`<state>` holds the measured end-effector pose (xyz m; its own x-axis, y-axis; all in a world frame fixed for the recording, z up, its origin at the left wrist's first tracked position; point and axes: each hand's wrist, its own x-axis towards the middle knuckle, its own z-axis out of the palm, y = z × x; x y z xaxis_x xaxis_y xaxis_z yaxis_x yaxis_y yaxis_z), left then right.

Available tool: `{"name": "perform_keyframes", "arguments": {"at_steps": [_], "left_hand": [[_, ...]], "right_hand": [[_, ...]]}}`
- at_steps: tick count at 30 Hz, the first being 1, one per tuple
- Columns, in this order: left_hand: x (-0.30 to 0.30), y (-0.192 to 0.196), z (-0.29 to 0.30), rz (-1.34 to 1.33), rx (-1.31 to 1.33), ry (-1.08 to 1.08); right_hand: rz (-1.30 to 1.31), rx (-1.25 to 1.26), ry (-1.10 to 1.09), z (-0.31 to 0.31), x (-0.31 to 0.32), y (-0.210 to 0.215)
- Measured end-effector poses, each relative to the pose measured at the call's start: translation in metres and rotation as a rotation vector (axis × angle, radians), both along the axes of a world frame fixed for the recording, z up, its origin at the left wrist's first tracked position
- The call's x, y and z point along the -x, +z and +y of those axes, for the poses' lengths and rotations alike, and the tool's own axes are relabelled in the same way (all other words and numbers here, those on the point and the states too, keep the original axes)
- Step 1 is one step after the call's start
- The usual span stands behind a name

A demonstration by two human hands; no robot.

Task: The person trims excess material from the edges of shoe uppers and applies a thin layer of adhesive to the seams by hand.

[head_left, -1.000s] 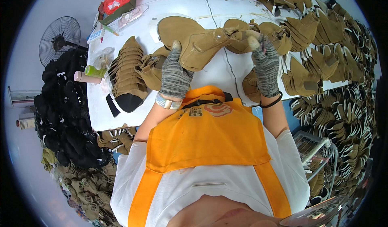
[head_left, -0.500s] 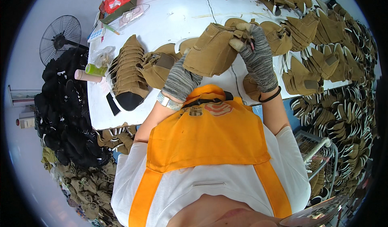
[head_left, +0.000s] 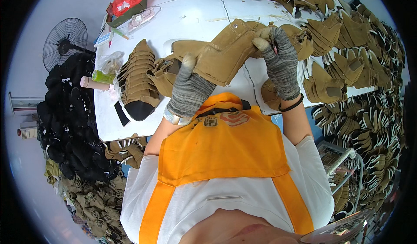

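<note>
A tan boot upper (head_left: 228, 55) with rows of stitching is held up above the white table, stretched between my two gloved hands. My left hand (head_left: 190, 89), in a grey knit glove, is closed on its lower left edge, with the thumb on top. At its right end my right hand (head_left: 280, 63), gloved alike, pinches the edge between thumb and fingers. A small reddish thing shows by the right palm, too hidden to name. Another tan upper (head_left: 163, 76) lies just left of my left hand. Beneath my right wrist rests a tan piece (head_left: 270, 94).
A nested stack of tan uppers (head_left: 141, 76) stands left on the white table (head_left: 191, 24). Beyond are a pink bottle (head_left: 93, 83) and a box with a red bag (head_left: 129, 0). More uppers (head_left: 323, 81) line the right. A wire cart (head_left: 347, 170) stands at my right side.
The upper has been spread out and now reaches further left. My left hand has turned, its thumb now showing on top of the piece. My right hand has barely moved.
</note>
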<state>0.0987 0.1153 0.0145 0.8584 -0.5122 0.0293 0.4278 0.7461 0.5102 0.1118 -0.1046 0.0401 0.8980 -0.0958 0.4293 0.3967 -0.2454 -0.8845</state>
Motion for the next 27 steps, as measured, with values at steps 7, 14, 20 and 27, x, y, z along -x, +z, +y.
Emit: {"name": "perform_keyframes", "arguments": {"at_steps": [7, 14, 20, 27], "left_hand": [[0.011, 0.025, -0.016, 0.097, -0.16, 0.077], [0.008, 0.003, -0.021, 0.219, 0.117, -0.059], [0.006, -0.005, -0.016, 0.288, 0.207, 0.019], [0.004, -0.002, -0.013, 0.242, 0.342, -0.012]], "right_hand": [[0.026, 0.176, -0.039, 0.015, 0.004, 0.008], [0.01, 0.139, -0.044, 0.013, -0.007, 0.019], [-0.232, -0.002, -0.132, -0.001, -0.019, 0.013], [0.073, -0.283, -0.18, -0.008, 0.004, 0.013]]}}
